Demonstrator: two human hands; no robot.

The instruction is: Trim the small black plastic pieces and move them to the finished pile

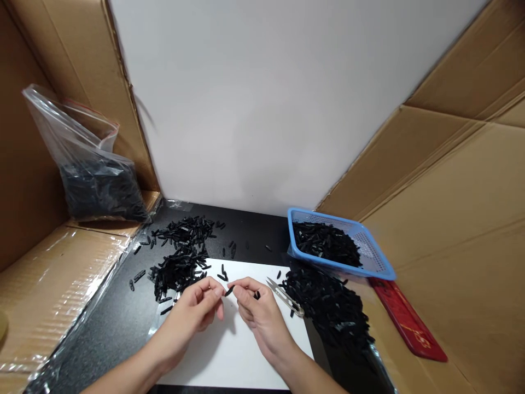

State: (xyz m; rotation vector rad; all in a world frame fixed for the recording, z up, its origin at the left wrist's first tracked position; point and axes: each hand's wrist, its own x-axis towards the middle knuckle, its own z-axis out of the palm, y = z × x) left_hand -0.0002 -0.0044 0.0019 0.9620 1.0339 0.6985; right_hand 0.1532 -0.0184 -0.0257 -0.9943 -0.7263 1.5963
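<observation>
A small black oblong piece (229, 291) sits between the fingertips of both my hands, above a white sheet (229, 350). My left hand (200, 303) is closed in a pinch at the piece's left end. Thumb and forefinger of my right hand (256, 309) pinch its right end. Another dark bit (257, 295) shows among the curled fingers of my right hand; its shape is mostly hidden. Just right of that hand lies a pair of metal thread snips (287, 298), blades pointing up and left. A few loose black pieces (222, 273) rest on the sheet beyond my fingertips.
Piles of similar black pieces lie at left (176, 268) and right (332, 306). A blue basket (375, 251) holds more at the back right, near a red flat object (406, 320). A clear bag (102, 186) of dark contents leans on cardboard (139, 137) at left. A white wall (266, 109) stands behind.
</observation>
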